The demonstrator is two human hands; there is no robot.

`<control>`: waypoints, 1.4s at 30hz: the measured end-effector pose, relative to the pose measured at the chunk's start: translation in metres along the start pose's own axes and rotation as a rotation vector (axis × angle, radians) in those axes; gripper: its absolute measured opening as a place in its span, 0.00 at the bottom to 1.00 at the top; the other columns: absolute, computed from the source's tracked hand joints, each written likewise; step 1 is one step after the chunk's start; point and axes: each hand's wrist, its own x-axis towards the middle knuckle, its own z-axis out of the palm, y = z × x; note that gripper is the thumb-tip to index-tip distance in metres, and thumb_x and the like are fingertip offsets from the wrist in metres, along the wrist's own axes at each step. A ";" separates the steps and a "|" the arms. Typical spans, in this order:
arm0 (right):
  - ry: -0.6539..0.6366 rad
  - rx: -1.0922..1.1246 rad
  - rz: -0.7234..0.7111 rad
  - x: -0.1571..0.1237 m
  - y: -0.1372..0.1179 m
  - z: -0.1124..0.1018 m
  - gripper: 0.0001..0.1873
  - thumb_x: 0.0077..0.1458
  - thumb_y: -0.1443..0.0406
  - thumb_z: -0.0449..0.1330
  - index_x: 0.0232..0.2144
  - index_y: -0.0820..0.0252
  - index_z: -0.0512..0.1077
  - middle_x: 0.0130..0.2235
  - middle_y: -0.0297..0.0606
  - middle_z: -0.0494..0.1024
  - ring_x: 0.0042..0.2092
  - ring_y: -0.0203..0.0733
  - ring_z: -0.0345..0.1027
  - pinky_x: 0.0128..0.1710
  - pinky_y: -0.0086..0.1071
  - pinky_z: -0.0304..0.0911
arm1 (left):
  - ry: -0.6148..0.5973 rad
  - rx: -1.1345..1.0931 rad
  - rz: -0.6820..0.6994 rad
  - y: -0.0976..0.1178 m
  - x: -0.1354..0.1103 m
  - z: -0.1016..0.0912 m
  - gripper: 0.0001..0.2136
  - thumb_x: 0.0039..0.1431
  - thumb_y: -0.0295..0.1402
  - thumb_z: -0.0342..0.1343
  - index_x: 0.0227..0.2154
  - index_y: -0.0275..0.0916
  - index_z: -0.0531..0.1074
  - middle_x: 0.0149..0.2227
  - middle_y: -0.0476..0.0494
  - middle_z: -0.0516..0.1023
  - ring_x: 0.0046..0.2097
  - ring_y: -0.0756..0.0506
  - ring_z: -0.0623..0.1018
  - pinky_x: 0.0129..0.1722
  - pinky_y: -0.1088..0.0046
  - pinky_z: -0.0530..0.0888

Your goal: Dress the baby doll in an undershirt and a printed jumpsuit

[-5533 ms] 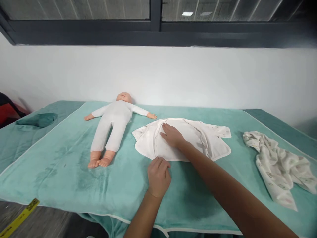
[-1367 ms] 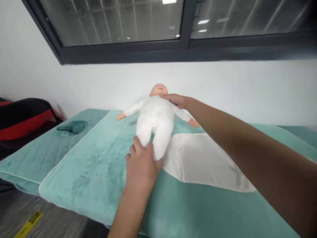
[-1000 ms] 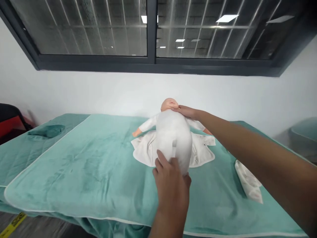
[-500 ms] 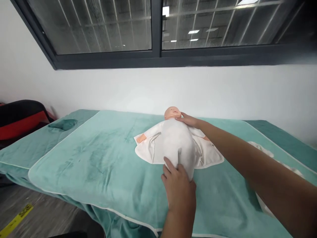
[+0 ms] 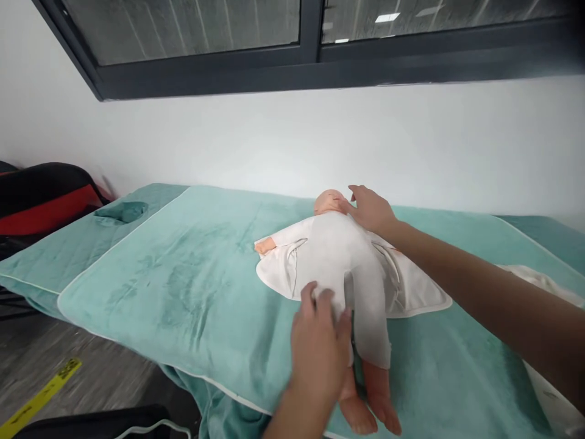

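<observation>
A baby doll [image 5: 336, 262] in a white bodysuit lies on its back on an opened white baby garment [image 5: 414, 289], head toward the wall and bare feet near the table's front edge. My left hand [image 5: 320, 353] lies over the doll's left leg, fingers partly spread and touching the cloth. My right hand [image 5: 370, 208] rests beside the doll's head and shoulder with the fingers loosely stretched out. The doll's right arm sticks out to the left over the garment; its other arm is hidden under my right forearm.
A teal towel [image 5: 183, 280] covers the padded table. A second pale cloth [image 5: 543, 280] lies at the right behind my forearm. A black and red bag [image 5: 41, 195] sits at the far left. A yellow floor strip [image 5: 39, 399] shows below.
The doll was lifted from the towel's left side onto the spread garment. In the last half second its legs came down flat, and my hands loosened from holding it.
</observation>
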 end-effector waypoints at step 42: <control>-0.378 -0.016 -0.149 0.002 -0.055 0.022 0.22 0.51 0.44 0.57 0.40 0.48 0.76 0.45 0.32 0.80 0.43 0.47 0.71 0.37 0.34 0.59 | 0.135 -0.271 -0.085 -0.119 0.193 -0.017 0.11 0.59 0.41 0.49 0.28 0.39 0.69 0.28 0.51 0.73 0.31 0.49 0.72 0.29 0.75 0.66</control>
